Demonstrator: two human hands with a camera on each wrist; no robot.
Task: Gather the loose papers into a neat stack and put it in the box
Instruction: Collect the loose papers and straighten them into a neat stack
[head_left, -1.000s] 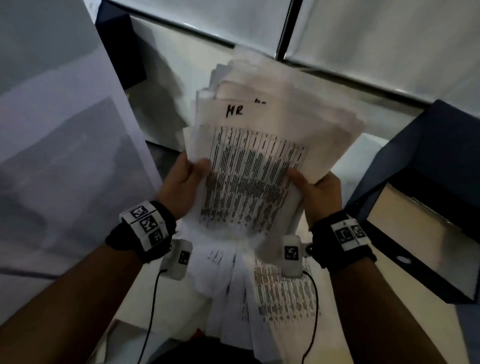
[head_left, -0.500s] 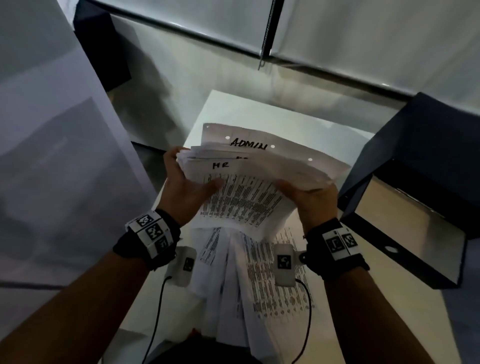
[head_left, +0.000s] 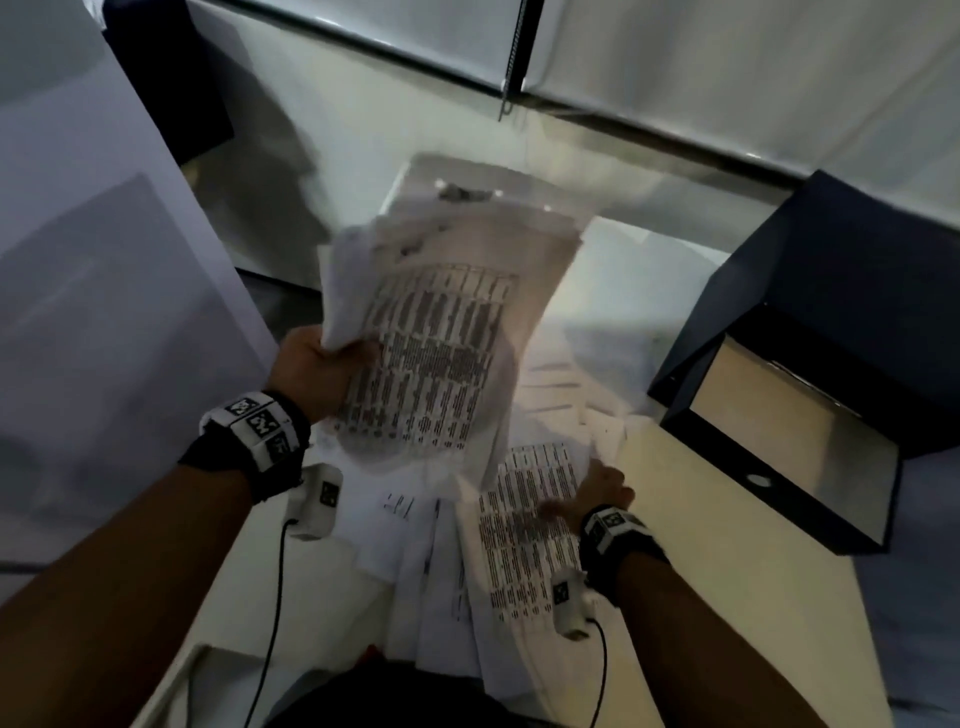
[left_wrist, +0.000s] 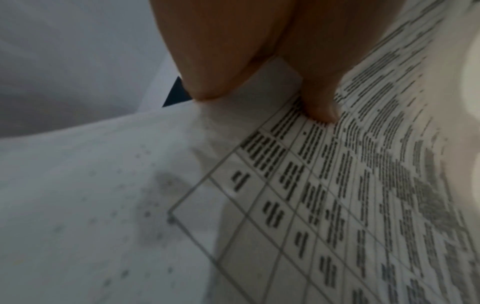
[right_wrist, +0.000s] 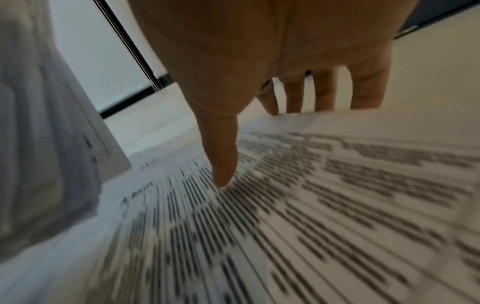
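A white table (head_left: 670, 525) carried a dark, open-topped box (head_left: 810, 384) at the right. Loose printed sheets (head_left: 524, 540) lay spread over the table's near middle. Above them, a bundle of papers (head_left: 441, 332) was raised, tilted. The left hand (head_left: 317, 371) clamped the bundle's left edge, thumb on top. The right hand (head_left: 597, 496) lay on the loose sheets, fingers straight and apart.

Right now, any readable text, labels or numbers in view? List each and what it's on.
None can be read.
Held bundle of papers: printed table and handwriting at its top edge, blurred.
Loose sheet under the right hand: printed rows, blurred.
Wrist bands: black-and-white marker squares, no words.
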